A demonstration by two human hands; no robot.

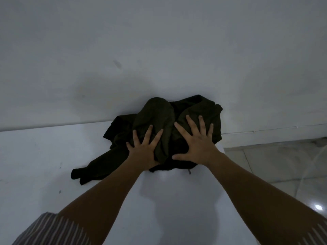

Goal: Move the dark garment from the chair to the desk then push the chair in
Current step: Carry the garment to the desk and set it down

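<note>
Dark garment [159, 138] lies bunched on the white desk [44, 156], heaped against the pale wall [159, 50] at the desk's far edge and close to its right-hand corner. The cloth is crumpled into two rounded mounds, and one long part of it (it may be a sleeve, though the folds make that hard to tell) trails out toward the near left, flat on the desktop. A small grey tab or cord end [189, 171] pokes out from under the near edge of the heap.

Both hands rest on top of the garment with fingers spread wide and palms down, gripping nothing. The left hand [145, 149] lies on the left mound, its fingertips pointing toward the wall. The right hand [198, 144] lies on the right mound, thumb splayed toward the left hand; the two hands are near each other but apart, with a fold of cloth between them. Both forearms are bare and reach in from the bottom of the view. A striped sleeve [53, 230] shows at the lower left corner.

To the right of the desk, a glossy tiled floor [274, 165] is visible below the wall's base, with a bright spot of reflected light [318, 207] on it.
</note>
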